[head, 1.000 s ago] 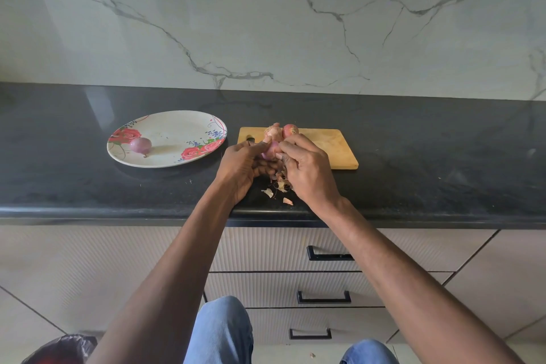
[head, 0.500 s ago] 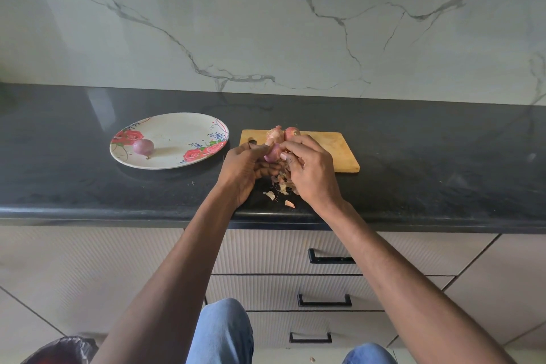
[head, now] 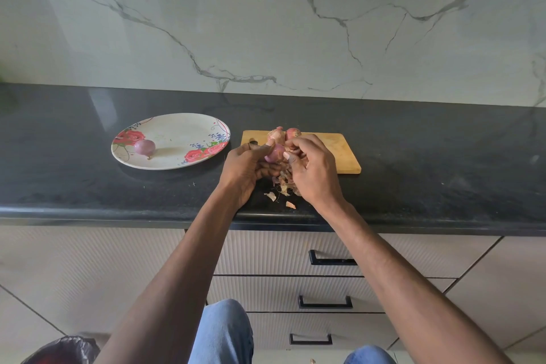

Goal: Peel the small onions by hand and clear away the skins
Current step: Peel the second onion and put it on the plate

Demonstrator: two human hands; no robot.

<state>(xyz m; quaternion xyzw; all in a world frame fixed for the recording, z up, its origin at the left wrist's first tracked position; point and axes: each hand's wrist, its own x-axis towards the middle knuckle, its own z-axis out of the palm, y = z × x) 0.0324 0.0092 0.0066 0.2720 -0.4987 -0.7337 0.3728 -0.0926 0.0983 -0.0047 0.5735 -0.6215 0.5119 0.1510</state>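
Left hand [head: 246,167] grips glossy round onion [head: 274,153]; papery skins [head: 282,186] below.

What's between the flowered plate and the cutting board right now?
In the head view, only a bare strip of black counter separates the plate from the board.

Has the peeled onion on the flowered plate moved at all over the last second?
No. The peeled onion sits in the same spot on the plate, beside the left rose print, as in both earlier pictures; its slight drift in the picture matches the plate's.
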